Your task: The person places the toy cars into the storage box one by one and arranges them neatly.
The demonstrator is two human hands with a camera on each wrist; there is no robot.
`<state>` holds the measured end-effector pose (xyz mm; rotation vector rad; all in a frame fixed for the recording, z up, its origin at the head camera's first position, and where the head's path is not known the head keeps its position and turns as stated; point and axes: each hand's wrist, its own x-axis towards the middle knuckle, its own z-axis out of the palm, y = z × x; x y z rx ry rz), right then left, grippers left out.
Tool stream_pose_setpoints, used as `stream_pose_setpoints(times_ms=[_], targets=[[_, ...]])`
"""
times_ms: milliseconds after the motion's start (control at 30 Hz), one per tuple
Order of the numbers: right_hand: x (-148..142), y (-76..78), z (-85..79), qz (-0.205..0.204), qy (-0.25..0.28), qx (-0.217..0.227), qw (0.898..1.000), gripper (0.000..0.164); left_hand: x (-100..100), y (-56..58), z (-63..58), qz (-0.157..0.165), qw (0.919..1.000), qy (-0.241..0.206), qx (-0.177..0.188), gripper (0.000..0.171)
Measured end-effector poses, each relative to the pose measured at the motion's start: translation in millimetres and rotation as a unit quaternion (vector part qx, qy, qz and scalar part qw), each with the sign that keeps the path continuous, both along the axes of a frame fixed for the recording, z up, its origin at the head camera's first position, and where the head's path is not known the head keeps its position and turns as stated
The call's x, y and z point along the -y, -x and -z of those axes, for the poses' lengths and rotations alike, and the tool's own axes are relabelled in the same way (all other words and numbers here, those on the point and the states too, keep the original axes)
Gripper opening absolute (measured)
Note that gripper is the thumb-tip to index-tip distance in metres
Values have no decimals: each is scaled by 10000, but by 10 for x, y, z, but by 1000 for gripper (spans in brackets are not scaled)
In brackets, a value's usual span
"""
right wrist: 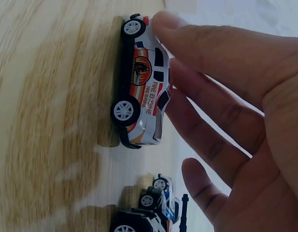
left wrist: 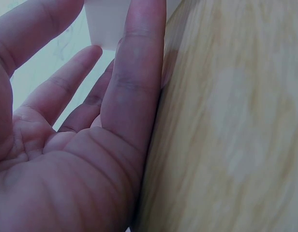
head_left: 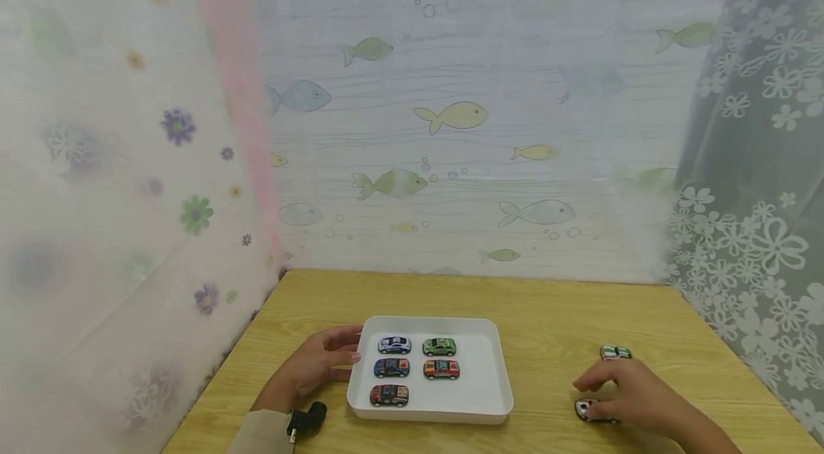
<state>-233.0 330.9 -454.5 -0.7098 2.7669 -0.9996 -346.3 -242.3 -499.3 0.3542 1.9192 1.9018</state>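
Observation:
In the head view, my left hand (head_left: 315, 362) touches the left wall of a white tray (head_left: 496, 402), its fingers fairly straight. Several toy cars stand in the tray: a white-and-blue one (head_left: 394, 345), a green one (head_left: 439, 347), a blue one (head_left: 391, 367), a red-and-yellow one (head_left: 441, 369) and a dark red one (head_left: 389, 395). My right hand (head_left: 634, 397) is over a white toy car (head_left: 586, 409) on the table, partly hiding it. In the right wrist view, the thumb meets one end of a toy fire engine (right wrist: 146, 82), with the fingers loosely extended past its roof.
Behind the right hand stands a white-and-green toy car (head_left: 616, 352). Lower in the right wrist view are a dark toy vehicle (right wrist: 139, 220) and a blue-and-white one (right wrist: 161, 195). A black plug-like piece (head_left: 309, 420) is by the left wrist. Patterned curtains (head_left: 450, 154) border the wooden table (head_left: 547, 311).

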Motion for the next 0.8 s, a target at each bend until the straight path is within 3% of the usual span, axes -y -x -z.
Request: stream_pose_setpoints(times_ms=[367,800], targets=[[-40,-18,-8,-43,-36,92,9999,36,0,8,13,-12,10000,-21,-1,70],[-39,1,42,-140,-3,99,9999,25,-5,-3,1,-36,10000,16,10,72]])
